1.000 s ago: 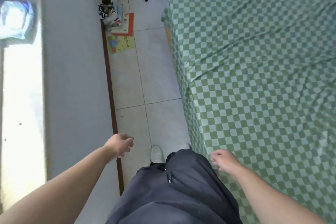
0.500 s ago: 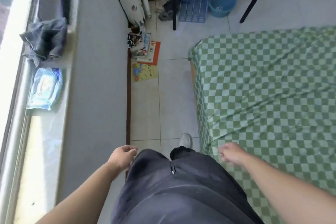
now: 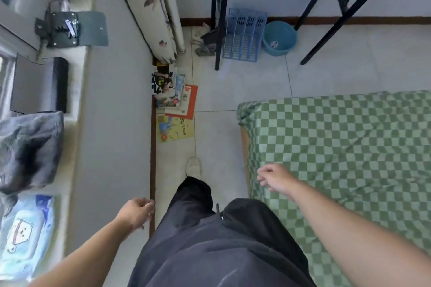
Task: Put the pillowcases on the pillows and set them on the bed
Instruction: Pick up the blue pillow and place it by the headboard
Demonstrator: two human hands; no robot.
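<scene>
head view | worn on person's head | faces forward and steeply down | bed right of legs | single view

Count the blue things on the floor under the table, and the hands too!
Blue file rack: 1
Blue bucket: 1
Hands: 2, left hand and right hand
Total: 4

My trousers are dark grey, my shoe off-white. The bed sheet is checked green and pale green. Ahead sit a blue file rack, a teal bucket, and an orange-and-white book.
</scene>
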